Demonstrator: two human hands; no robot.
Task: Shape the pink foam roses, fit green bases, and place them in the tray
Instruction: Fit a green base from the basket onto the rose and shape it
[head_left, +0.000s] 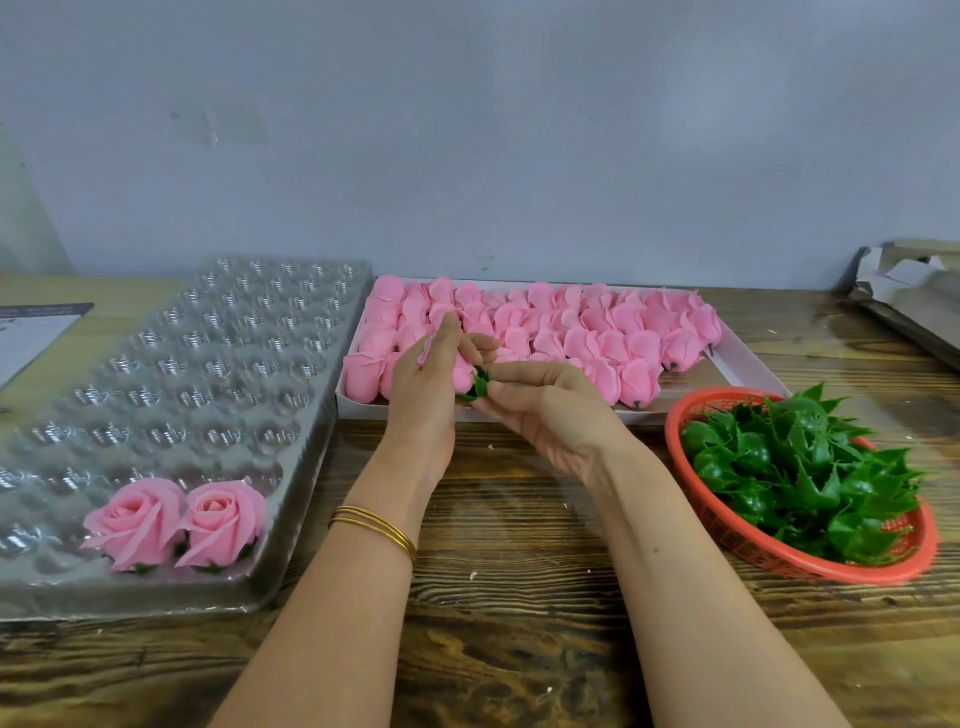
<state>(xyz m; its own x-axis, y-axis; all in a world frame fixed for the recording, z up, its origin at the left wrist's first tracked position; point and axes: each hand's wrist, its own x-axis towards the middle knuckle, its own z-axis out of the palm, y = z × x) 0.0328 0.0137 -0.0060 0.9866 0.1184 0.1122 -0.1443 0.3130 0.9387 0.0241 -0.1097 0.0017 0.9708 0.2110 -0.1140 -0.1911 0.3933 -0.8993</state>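
Pink foam rose (464, 373) in left grip (430, 387) | right grip (545, 410) pinches green base (480, 387) | wooden table (519, 525) | grey wall (467, 130)

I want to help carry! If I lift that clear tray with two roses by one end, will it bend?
Probably a bit. The clear tray looks like thin moulded plastic, so it would likely flex and feel light. The two finished roses sit at its near end, seemingly loose in their cups, so tilting might tip them out.
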